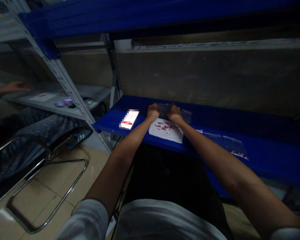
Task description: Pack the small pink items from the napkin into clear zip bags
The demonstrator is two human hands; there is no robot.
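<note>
My left hand [153, 111] and my right hand [174, 112] are close together above the blue shelf, fingers curled in at either side of a clear plastic bag [163, 108]. The bag appears gripped between them, though the fingertips are partly hidden. Just below the hands lies a white sheet [156, 133] scattered with small pink and dark pieces [166, 126]. Another clear bag [187, 116] lies flat beyond my right wrist. Nearer my right forearm, clear zip bags [233, 144] rest on the shelf, one with several small pink pieces near its lower edge.
A lit phone [130, 119] lies on the blue shelf [110, 116] to the left. A perforated metal post [67, 83] rises at the shelf's left end. Past it, another person's hand [15, 87] is over a grey shelf [100, 91]. A metal-framed chair [65, 193] stands lower left.
</note>
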